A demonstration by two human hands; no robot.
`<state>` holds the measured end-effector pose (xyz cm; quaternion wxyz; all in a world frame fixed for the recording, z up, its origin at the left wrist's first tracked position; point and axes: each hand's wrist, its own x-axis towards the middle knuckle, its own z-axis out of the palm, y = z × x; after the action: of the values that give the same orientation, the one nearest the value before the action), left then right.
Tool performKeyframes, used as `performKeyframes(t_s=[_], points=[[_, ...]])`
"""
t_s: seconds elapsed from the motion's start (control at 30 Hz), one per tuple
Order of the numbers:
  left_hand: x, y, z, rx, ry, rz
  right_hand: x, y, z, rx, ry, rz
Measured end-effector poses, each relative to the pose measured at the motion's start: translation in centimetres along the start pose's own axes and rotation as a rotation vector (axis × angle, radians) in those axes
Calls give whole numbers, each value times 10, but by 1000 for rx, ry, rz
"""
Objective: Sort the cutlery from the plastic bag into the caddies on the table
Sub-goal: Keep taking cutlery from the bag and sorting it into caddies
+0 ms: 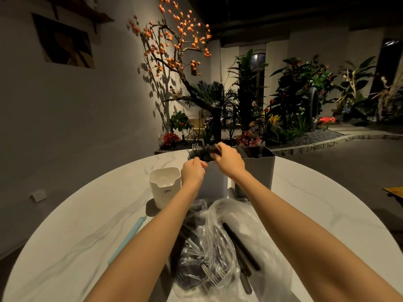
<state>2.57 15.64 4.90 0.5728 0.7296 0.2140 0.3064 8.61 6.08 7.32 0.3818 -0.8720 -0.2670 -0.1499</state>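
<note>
Marble table (91, 216), grey caddies (259, 171), dim room, potted plants (246, 101)

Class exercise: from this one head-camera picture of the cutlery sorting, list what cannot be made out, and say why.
- What the right hand grips: head view, dark, blurred, covered by fingers.
- Whether the left hand holds anything or only the grey caddy rim: fingers hide it.
- Cutlery count in the plastic bag: crinkled film, dim light.
- The white caddy's contents: too dim.
</note>
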Motion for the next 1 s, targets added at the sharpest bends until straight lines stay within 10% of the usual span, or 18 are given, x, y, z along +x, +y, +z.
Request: performKeyframes(t_s=[0.37,1.0], points=[[3,-6,-8,24,18,8,-11,-8,3,35,234,-124],[-10,6,-19,-51,-10,346,-10,-14,11,-80,-121,-175]])
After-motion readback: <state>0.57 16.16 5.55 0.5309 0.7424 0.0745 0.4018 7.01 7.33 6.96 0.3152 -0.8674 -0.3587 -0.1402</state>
